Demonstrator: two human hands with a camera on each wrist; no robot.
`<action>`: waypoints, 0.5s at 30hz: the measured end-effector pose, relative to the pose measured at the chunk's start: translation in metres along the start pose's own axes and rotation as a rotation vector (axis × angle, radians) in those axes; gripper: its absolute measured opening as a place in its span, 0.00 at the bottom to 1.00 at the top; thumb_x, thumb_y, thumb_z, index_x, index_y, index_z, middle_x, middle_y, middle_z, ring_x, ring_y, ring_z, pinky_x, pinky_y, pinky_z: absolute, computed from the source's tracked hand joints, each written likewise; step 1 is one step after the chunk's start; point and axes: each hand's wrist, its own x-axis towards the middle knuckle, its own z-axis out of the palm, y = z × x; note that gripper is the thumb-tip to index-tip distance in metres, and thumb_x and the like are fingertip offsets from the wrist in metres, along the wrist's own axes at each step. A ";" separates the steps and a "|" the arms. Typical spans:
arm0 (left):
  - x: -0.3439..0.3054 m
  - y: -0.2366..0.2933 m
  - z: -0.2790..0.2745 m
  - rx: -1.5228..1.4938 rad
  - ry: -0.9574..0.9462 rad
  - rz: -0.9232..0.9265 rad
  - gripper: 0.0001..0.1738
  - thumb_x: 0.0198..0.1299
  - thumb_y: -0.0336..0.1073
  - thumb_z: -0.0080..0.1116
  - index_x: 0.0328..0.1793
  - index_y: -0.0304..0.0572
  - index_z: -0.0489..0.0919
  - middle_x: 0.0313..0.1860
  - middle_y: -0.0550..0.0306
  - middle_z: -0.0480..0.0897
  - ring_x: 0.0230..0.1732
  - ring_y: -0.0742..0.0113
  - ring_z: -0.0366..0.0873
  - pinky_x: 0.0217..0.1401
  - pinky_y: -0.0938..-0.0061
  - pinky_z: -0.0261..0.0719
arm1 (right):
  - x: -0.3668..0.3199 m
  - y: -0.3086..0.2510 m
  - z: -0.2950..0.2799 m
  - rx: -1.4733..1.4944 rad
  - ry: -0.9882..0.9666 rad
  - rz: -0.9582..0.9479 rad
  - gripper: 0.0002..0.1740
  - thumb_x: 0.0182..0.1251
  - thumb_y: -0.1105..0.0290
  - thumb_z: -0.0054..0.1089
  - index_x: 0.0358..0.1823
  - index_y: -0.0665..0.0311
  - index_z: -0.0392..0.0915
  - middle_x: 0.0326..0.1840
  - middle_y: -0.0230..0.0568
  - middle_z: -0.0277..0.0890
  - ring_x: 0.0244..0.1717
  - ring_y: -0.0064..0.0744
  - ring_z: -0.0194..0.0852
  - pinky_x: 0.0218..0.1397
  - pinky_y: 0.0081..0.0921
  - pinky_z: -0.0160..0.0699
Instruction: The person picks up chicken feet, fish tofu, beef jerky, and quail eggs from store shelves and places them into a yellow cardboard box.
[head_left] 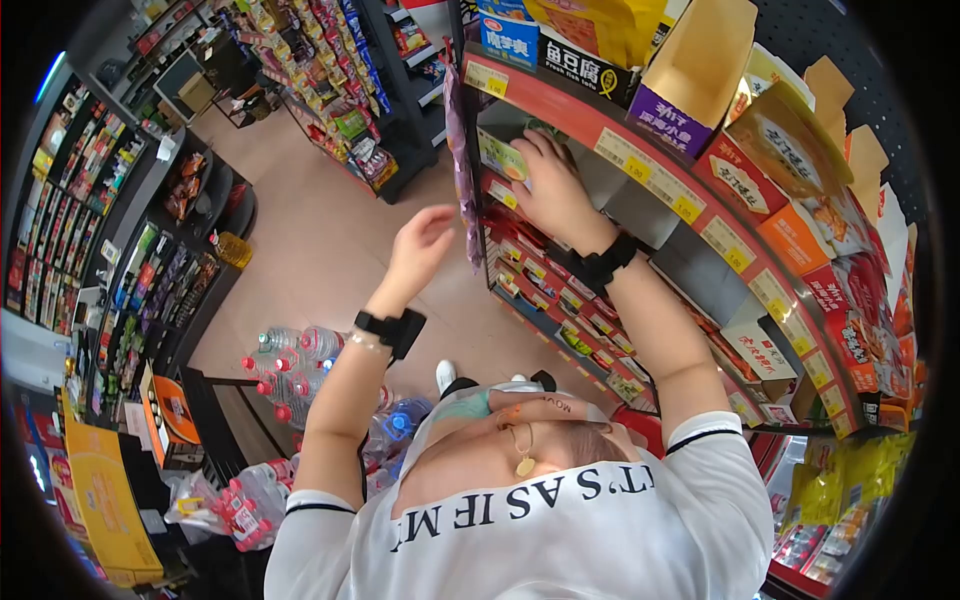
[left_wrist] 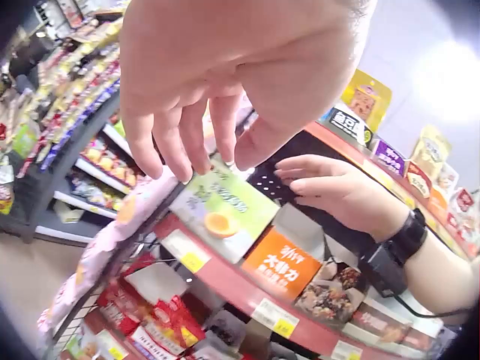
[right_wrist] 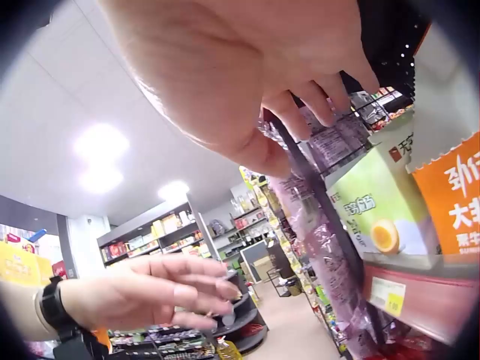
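A pale green box [left_wrist: 232,201] with an orange fruit printed on it stands at the end of a shelf tier. My right hand [head_left: 555,195] reaches into this tier, right beside the green box, with its fingers extended and nothing gripped in them. In the left wrist view, the right hand [left_wrist: 341,187] hovers above an orange display box [left_wrist: 274,261] next to the green one. My left hand [head_left: 420,250] hangs in the air over the aisle, left of the shelf end, fingers loosely bent and holding nothing.
Red price rails [head_left: 680,195] edge the curved tiers, and snack boxes [head_left: 790,170] line the tier above. A purple wrapped strip [head_left: 462,170] runs down the shelf end. Bottles [head_left: 290,370] stand on the floor at left. A snack rack [head_left: 330,100] stands across the aisle.
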 end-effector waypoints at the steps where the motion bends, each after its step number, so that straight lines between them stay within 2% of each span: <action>1: 0.017 0.015 0.007 0.007 -0.028 0.075 0.19 0.55 0.27 0.54 0.55 0.35 0.71 0.52 0.54 0.75 0.55 0.67 0.71 0.56 0.75 0.70 | 0.002 0.007 0.001 -0.087 -0.021 0.002 0.24 0.49 0.74 0.56 0.51 0.69 0.67 0.59 0.56 0.61 0.63 0.54 0.54 0.65 0.42 0.54; 2: 0.034 0.028 0.011 -0.001 -0.038 0.078 0.19 0.55 0.27 0.54 0.55 0.35 0.71 0.52 0.54 0.75 0.55 0.67 0.71 0.56 0.75 0.70 | 0.001 0.013 0.003 -0.098 -0.047 0.037 0.24 0.50 0.74 0.57 0.51 0.70 0.68 0.61 0.55 0.60 0.65 0.53 0.52 0.66 0.43 0.51; 4: 0.063 0.041 0.019 0.332 -0.069 0.302 0.22 0.51 0.27 0.54 0.56 0.38 0.71 0.52 0.52 0.75 0.54 0.61 0.73 0.55 0.72 0.70 | 0.001 0.018 -0.003 -0.139 -0.102 0.073 0.24 0.50 0.74 0.57 0.51 0.69 0.68 0.61 0.54 0.60 0.65 0.52 0.51 0.67 0.43 0.50; 5: 0.076 0.038 0.024 0.321 -0.082 0.305 0.22 0.51 0.27 0.54 0.56 0.38 0.71 0.52 0.52 0.75 0.54 0.61 0.73 0.55 0.72 0.70 | 0.000 0.018 -0.006 -0.167 -0.155 0.104 0.24 0.50 0.73 0.57 0.51 0.69 0.68 0.62 0.53 0.60 0.66 0.51 0.51 0.67 0.43 0.49; 7: 0.096 0.033 0.033 0.449 -0.019 0.559 0.26 0.46 0.27 0.55 0.56 0.42 0.71 0.55 0.50 0.73 0.53 0.53 0.72 0.54 0.67 0.70 | -0.003 0.016 -0.008 -0.257 -0.199 0.115 0.23 0.50 0.74 0.57 0.51 0.68 0.68 0.63 0.52 0.60 0.66 0.51 0.51 0.67 0.42 0.50; 8: 0.100 0.031 0.034 0.395 -0.084 0.520 0.29 0.44 0.28 0.55 0.58 0.41 0.70 0.58 0.47 0.70 0.57 0.47 0.69 0.58 0.62 0.68 | -0.004 0.015 -0.008 -0.271 -0.205 0.107 0.23 0.50 0.75 0.58 0.51 0.68 0.68 0.63 0.52 0.60 0.66 0.50 0.51 0.67 0.41 0.51; 9: 0.105 0.027 0.036 0.383 -0.099 0.525 0.29 0.44 0.28 0.55 0.58 0.41 0.70 0.58 0.47 0.70 0.57 0.47 0.69 0.58 0.62 0.68 | -0.005 0.014 -0.007 -0.286 -0.211 0.099 0.23 0.49 0.75 0.58 0.50 0.67 0.69 0.63 0.52 0.60 0.66 0.50 0.51 0.67 0.41 0.52; 11: 0.115 0.014 0.037 0.602 -0.114 0.680 0.31 0.44 0.27 0.55 0.60 0.40 0.67 0.60 0.45 0.67 0.60 0.45 0.64 0.61 0.60 0.65 | -0.004 0.009 -0.006 -0.263 -0.196 0.141 0.23 0.49 0.76 0.58 0.50 0.67 0.69 0.62 0.51 0.60 0.65 0.50 0.52 0.66 0.41 0.53; 12: 0.116 0.011 0.034 0.657 -0.149 0.688 0.34 0.42 0.26 0.56 0.62 0.39 0.64 0.59 0.43 0.68 0.62 0.44 0.62 0.63 0.59 0.63 | -0.004 0.006 -0.005 -0.230 -0.182 0.167 0.23 0.49 0.77 0.59 0.50 0.67 0.69 0.62 0.51 0.60 0.64 0.50 0.53 0.66 0.40 0.55; 15: 0.122 0.004 0.026 0.662 -0.215 0.736 0.36 0.41 0.26 0.56 0.62 0.40 0.64 0.58 0.43 0.68 0.61 0.44 0.62 0.62 0.59 0.64 | -0.003 -0.004 -0.004 -0.227 -0.165 0.240 0.23 0.49 0.77 0.58 0.50 0.66 0.69 0.62 0.50 0.60 0.63 0.50 0.55 0.65 0.40 0.56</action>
